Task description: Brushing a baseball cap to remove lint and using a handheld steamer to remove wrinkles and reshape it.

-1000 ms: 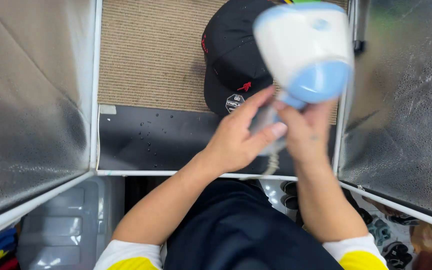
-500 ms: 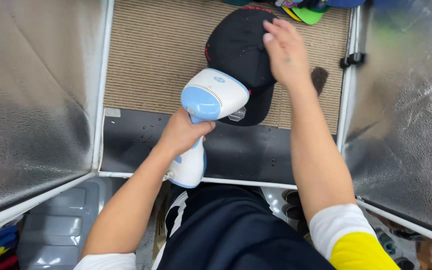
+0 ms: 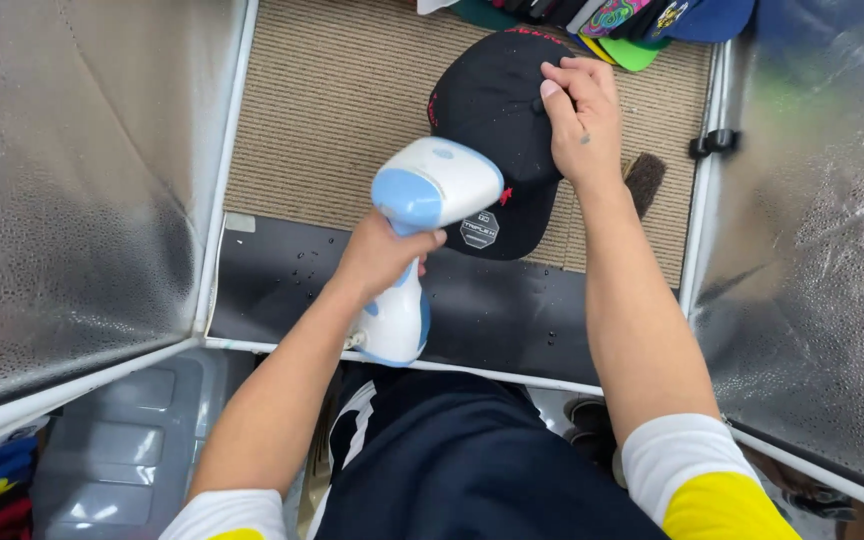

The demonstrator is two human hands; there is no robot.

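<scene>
The left hand (image 3: 380, 255) grips the steamer (image 3: 422, 215) by its handle over the mat's (image 3: 332, 110) near edge, head tipped toward the cap (image 3: 497, 120); the cap lies toward the mat's far right; the right hand (image 3: 582, 115) presses flat on its crown.

Both arms stretched forward, bare from the short sleeves down. Left hand (image 3: 382, 255) wrapped tight in a fist grip, thumb curled over the front, wrist tilted slightly inward. Right hand (image 3: 582, 120) further out, palm down, fingers (image 3: 562, 85) spread a bit and pressing flat, forearm almost straight.
</scene>
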